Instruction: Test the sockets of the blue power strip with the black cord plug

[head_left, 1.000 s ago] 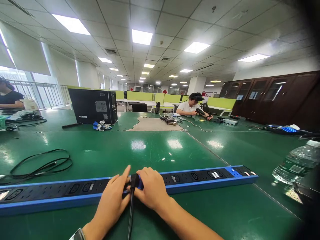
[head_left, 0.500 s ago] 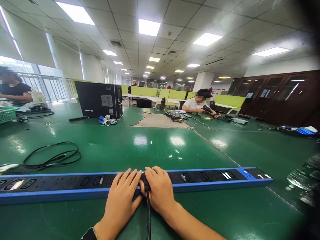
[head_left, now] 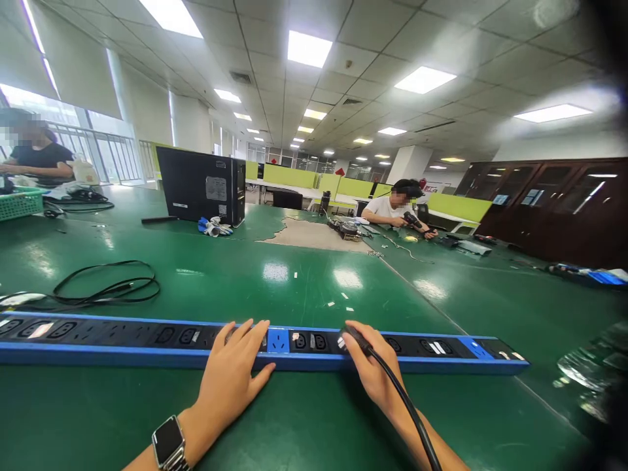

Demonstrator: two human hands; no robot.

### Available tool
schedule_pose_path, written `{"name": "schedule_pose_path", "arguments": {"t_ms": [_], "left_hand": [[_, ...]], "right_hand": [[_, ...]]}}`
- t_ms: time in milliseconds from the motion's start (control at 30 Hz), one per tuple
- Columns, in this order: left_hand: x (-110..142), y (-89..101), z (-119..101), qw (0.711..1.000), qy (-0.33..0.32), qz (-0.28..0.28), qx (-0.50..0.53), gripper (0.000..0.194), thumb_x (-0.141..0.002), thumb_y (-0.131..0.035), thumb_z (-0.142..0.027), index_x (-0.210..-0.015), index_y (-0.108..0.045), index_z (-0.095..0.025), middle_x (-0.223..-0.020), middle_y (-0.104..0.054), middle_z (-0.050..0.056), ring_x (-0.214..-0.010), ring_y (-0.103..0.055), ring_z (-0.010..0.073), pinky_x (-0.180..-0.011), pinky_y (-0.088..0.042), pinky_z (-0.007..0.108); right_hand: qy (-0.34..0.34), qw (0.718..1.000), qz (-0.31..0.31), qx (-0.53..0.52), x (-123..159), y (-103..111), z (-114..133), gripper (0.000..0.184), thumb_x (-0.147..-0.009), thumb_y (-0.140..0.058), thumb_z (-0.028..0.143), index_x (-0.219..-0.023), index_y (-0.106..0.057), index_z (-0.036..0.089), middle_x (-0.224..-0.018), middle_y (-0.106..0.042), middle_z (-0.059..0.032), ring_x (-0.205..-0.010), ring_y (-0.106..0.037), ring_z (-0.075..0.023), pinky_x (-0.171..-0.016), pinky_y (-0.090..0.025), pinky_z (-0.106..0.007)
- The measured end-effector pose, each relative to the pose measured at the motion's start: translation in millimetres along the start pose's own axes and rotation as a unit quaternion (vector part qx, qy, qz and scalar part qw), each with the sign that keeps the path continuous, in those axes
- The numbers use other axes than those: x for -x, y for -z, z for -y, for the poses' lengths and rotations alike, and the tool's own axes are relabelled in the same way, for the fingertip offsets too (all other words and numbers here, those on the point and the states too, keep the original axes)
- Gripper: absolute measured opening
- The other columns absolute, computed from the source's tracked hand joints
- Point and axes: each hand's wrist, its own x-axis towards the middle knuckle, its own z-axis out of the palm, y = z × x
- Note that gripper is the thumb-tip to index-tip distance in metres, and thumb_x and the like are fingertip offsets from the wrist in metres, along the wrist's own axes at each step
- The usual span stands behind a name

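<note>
A long blue and black power strip (head_left: 196, 356) lies across the green table in front of me. My left hand (head_left: 235, 363) rests on it left of the middle, fingers spread over the sockets and thumb along the near edge. Just right of those fingers a blue socket (head_left: 279, 340) is uncovered. My right hand (head_left: 375, 366) grips a black power plug (head_left: 356, 339) above the strip, right of the middle. White-tipped prongs show at its left end, and its thick black cable (head_left: 409, 405) runs down over my right forearm.
Behind the strip lie a looped black cable (head_left: 105, 288) and small white scraps (head_left: 338, 304). Farther back stand a black computer case (head_left: 196, 186) and gloves (head_left: 214, 227). A person (head_left: 392, 206) holds a drill across the table. A plastic bottle (head_left: 596, 366) is at the right.
The plug has come out of the blue socket mid-strip, and my right hand has carried it rightward. My left hand has stayed on the strip. The view has shifted slightly.
</note>
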Motion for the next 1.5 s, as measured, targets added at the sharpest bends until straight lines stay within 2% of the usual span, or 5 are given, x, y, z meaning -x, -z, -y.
{"name": "schedule_pose_path", "arguments": {"t_ms": [700, 933, 1100, 1233, 1500], "left_hand": [[-1, 4.6, -3, 0.999, 0.015, 0.025, 0.018, 0.060, -0.084, -0.060, -0.029, -0.140, -0.041, -0.020, -0.130, -0.063, 0.010, -0.123, -0.055, 0.0294, -0.107, -0.033, 0.050], [-4, 10.2, -12, 0.997, 0.022, 0.041, 0.056, 0.078, -0.082, -0.065, -0.043, -0.146, -0.030, -0.018, -0.133, -0.059, 0.015, -0.125, -0.052, 0.0336, -0.106, -0.032, 0.055], [-9, 27.8, -35, 0.991, -0.029, -0.019, 0.126, 0.067, -0.089, -0.055, -0.033, -0.149, -0.027, -0.022, -0.131, -0.058, 0.014, -0.118, -0.055, 0.0273, -0.097, -0.042, 0.044], [-7, 52.5, 0, 0.995, 0.043, -0.085, 0.026, 0.041, -0.093, -0.048, -0.025, -0.134, -0.052, -0.028, -0.111, -0.066, 0.009, -0.102, -0.059, 0.0255, -0.087, -0.046, 0.042], [18, 59.7, 81, 0.984, 0.147, -0.041, 0.097, 0.035, -0.093, -0.050, -0.044, -0.116, -0.061, -0.021, -0.098, -0.073, 0.005, -0.086, -0.068, 0.0200, -0.080, -0.053, 0.033]], "right_hand": [[0.111, 0.989, 0.033, 0.094, 15, -14, 3, 0.027, -0.094, -0.048, 0.035, -0.111, -0.065, 0.023, -0.106, -0.069, -0.0089, -0.098, -0.065, -0.0252, -0.087, -0.054, -0.042], [0.129, 0.973, -0.182, 0.058, -19, 19, 54, 0.026, -0.092, -0.052, 0.035, -0.109, -0.064, 0.021, -0.102, -0.070, -0.0107, -0.095, -0.066, -0.0251, -0.086, -0.054, -0.043], [0.086, 0.990, 0.093, -0.061, -3, -6, 116, 0.050, -0.083, -0.060, 0.039, -0.129, -0.056, 0.020, -0.102, -0.072, -0.0100, -0.090, -0.069, -0.0252, -0.079, -0.058, -0.041], [0.089, 0.956, 0.253, -0.118, 24, -21, 120, 0.074, -0.078, -0.065, 0.035, -0.146, -0.038, 0.023, -0.133, -0.059, -0.0126, -0.118, -0.060, -0.0285, -0.096, -0.053, -0.046], [0.097, 0.988, 0.110, 0.041, 34, -33, 40, 0.041, -0.088, -0.054, 0.042, -0.124, -0.059, 0.022, -0.125, -0.064, -0.0104, -0.117, -0.059, -0.0281, -0.097, -0.051, -0.050]]}}
